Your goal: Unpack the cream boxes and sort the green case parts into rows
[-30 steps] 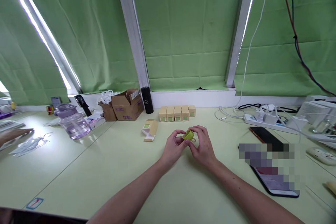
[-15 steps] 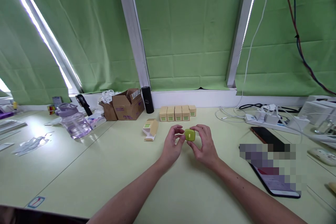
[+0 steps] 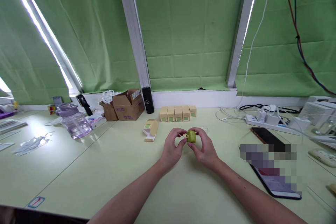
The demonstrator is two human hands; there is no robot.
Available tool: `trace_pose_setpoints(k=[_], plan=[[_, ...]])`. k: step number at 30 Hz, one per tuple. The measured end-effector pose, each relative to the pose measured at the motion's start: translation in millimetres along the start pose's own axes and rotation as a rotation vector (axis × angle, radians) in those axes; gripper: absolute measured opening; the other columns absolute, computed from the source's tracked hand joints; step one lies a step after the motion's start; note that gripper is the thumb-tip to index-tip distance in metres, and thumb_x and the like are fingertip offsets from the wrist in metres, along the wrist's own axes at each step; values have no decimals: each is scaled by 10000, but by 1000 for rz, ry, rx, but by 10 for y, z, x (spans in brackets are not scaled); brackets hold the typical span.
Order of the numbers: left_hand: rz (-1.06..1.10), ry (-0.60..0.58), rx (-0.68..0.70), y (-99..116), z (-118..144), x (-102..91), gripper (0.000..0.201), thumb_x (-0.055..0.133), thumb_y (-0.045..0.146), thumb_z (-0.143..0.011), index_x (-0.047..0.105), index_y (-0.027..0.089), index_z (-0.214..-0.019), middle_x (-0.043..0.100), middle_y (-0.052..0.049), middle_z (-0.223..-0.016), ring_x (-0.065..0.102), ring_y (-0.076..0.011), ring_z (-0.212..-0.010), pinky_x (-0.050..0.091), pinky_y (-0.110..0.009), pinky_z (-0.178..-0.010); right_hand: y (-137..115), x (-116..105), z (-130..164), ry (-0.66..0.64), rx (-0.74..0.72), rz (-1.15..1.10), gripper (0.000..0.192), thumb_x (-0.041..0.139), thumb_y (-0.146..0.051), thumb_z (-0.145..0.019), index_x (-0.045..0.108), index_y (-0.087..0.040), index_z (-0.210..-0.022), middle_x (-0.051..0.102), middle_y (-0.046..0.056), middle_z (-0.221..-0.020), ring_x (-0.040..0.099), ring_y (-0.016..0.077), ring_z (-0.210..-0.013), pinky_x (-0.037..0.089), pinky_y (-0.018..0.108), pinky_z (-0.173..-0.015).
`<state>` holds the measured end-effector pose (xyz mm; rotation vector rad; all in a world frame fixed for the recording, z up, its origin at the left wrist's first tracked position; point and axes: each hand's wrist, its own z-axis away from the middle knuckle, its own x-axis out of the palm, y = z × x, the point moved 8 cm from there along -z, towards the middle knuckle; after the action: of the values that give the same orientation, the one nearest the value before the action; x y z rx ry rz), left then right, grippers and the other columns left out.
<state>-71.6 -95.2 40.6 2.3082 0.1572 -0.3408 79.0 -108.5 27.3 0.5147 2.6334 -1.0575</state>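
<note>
A small glossy olive-green case (image 3: 191, 136) with rounded corners is held above the table between my hands. A pale loop (image 3: 185, 135) sticks out from its left side. My right hand (image 3: 204, 148) grips the case with thumb and fingertips on its right side. My left hand (image 3: 173, 148) pinches at the loop and the case's left edge. Behind my right fingers, a clear, rounded object (image 3: 204, 129) shows in part on the table. An opened cardboard box (image 3: 150, 129) lies to the left, beyond my left hand.
Several small tan boxes (image 3: 178, 113) stand in a row near the wall. Further left are a black cylinder (image 3: 147, 100), a brown carton (image 3: 128, 105) and a lilac water jug (image 3: 74, 122). Phones (image 3: 267, 139) and a power strip (image 3: 273, 123) with cables lie to the right.
The green case has been turned between my fingers, so its loop now points left instead of facing me. My right fingers have lowered slightly, and the clear object behind them now shows.
</note>
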Motion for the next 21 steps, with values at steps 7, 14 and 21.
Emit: trace_pose_setpoints(k=[7,14,21], plan=[[-21,-11,-26,-19,4,6,131,617,185,-937,653,225,-1057,684,-49,-1031,621,-194,-965,513,-346,-886,-15,-3,-10,-3,17,-53,406,620,-244,-905,523,-259,-1299,661,83,-1196,657,260,-1074,567,441,-945],[-48,-3,-42,-45,14,-8,117,597,229,-962,658,225,-1062,702,-46,-1018,643,-186,-946,525,-336,-874,-22,16,-12,-14,23,-139,444,615,-201,-909,527,-281,-1336,625,80,-1223,656,235,-1057,600,432,-934],[-75,15,-56,-71,12,-21,88,592,241,-962,667,218,-1002,718,-37,-954,656,-177,-880,531,-320,-829,-2,49,6,-55,28,-165,482,622,-196,-904,537,-297,-1368,596,92,-1292,652,235,-1047,623,426,-893]])
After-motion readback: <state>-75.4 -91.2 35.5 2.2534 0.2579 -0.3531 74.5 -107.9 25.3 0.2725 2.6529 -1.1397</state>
